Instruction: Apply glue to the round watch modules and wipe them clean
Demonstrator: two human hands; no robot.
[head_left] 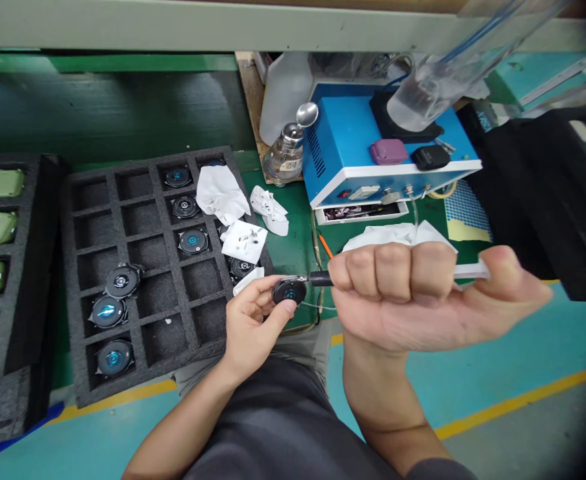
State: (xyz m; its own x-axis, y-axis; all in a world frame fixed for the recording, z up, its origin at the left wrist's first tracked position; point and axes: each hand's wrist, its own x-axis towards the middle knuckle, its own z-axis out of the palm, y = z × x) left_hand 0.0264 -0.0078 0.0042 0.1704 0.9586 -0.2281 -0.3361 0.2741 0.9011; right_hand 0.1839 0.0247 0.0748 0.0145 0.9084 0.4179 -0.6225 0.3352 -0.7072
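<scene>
Watch module is pinched between the thumb and fingers of the left grip, dark face up, with a blue mark on it. The right grip is closed in a fist around a syringe-like tool, its thumb at the white rear end; the tool's narrow tip points at the module's edge, and whether the two touch cannot be told. Left of the left grip, a foam tray holds more round modules, some in compartments; one above the others in the left column lies tilted over a divider. Just beyond the left grip lie a white pad with dark specks and a white tissue, both over the tray. Farther beyond, on the green counter, stand a glass bottle and, beyond the right grip, a blue box.
</scene>
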